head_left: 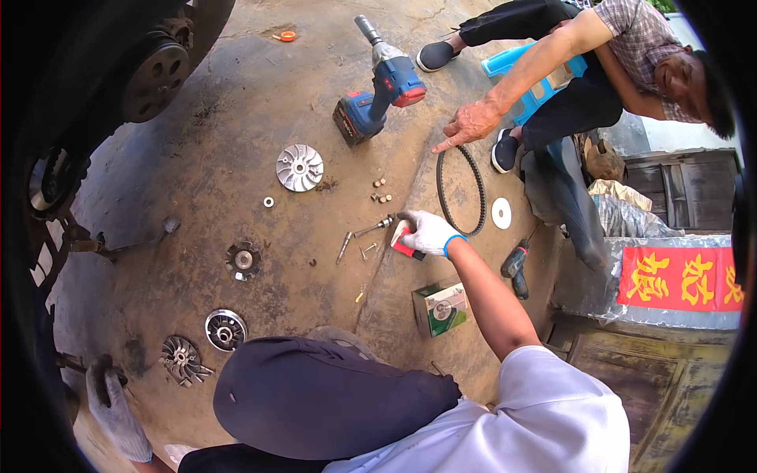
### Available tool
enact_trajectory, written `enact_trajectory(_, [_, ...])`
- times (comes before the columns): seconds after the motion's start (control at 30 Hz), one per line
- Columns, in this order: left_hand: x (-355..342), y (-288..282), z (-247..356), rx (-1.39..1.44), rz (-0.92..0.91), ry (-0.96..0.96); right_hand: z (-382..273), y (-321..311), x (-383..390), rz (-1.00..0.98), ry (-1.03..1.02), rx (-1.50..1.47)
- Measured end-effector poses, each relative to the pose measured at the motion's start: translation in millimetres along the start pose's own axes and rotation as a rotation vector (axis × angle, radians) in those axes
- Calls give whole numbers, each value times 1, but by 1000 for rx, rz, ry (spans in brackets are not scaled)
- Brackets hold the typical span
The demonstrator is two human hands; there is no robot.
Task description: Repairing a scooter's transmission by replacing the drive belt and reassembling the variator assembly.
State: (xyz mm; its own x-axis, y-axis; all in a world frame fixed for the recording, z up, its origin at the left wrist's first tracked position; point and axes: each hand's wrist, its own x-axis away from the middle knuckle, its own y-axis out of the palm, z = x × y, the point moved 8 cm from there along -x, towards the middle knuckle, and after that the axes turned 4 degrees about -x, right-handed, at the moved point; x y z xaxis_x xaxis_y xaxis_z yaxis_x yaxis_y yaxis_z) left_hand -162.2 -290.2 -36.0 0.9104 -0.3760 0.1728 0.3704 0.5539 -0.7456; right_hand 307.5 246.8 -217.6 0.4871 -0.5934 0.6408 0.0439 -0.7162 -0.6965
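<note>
My right hand (432, 234), in a white work glove with a blue cuff, reaches out over the concrete. Its fingers are closed on a small red-and-white packet (404, 241) with a dark end. Just left of it lie a socket extension (374, 227), a shorter metal rod (344, 247) and small bolts (368, 251). A looped black drive belt (482, 189) lies beyond the glove. At the lower left, my left hand (114, 410), also gloved, has curled fingers beside the vehicle; what they hold, if anything, is hidden.
A blue cordless impact wrench (384, 87) stands near a silver finned disc (300, 168). More pulley parts (226, 329) lie on the left. A green-white box (441, 310), a white ring (501, 213) and a drill (516, 268) are on the right. A seated person's pointing hand (473, 124) hangs over the belt.
</note>
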Motion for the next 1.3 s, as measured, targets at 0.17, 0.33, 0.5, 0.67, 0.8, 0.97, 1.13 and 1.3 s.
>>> enact_trajectory(0.17, [5, 25, 28, -53, -79, 107, -2, -4, -18, 287, 60, 240])
enact_trajectory(0.33, [21, 4, 38, -16, -28, 41, -24, -15, -61, 507, 115, 130])
enact_trajectory(0.5, [51, -47, 54, -79, 98, 47, -43, 47, -92, 564, -20, 178])
enact_trajectory(0.67, [62, -47, 86, -147, 113, 244, 30, 14, -111, 549, -7, 86])
enact_trajectory(0.8, [84, -73, 85, 308, 61, -77, 6, -35, -121, 368, -98, -1065])
enact_trajectory(0.97, [110, -84, 71, 918, 57, -66, -389, -102, 114, 118, -862, -987])
enact_trajectory(1.13, [173, -108, 46, 1774, 327, 185, -639, 59, 417, -10, -1862, -134])
enact_trajectory(1.3, [253, -139, -45, 2023, 691, 213, -666, 180, 503, -347, -2094, 291])
